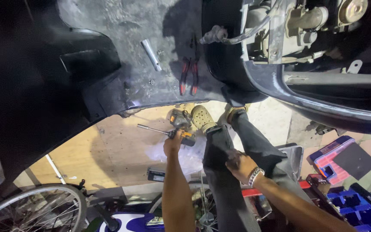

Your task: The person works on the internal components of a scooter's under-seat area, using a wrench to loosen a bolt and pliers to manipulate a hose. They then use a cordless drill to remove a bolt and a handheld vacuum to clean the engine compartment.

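Left hand (173, 144) gripping a nut driver (162, 131) by its handle, right hand (239, 165) — closed — resting on trouser leg (220, 150), pliers (190, 75) nearby

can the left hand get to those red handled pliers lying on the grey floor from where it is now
Probably yes. The left hand holds a screwdriver, so it isn't free, but bare floor lies between it and the red-handled pliers, with nothing blocking.
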